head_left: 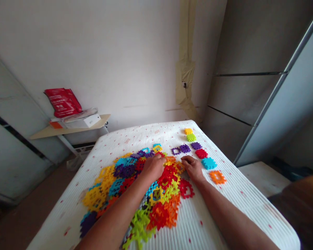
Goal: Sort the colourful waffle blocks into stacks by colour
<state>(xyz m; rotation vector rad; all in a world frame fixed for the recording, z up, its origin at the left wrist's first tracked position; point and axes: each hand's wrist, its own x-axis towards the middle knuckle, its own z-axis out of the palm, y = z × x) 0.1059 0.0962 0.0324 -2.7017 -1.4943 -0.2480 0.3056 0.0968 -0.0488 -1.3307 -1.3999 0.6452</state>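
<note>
Fingers of my left hand lay curled on the heap of plastic pieces, those of my right hand at its edge on the mattress; I could not tell any grip. Pieces seemed light, stiff, best taken by rim.

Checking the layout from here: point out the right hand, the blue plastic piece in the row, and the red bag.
Right hand (193, 168): head view, back of the hand.
Blue plastic piece (208, 163): head view, middle of the piece.
Red bag (62, 102): head view, middle of its front.
</note>
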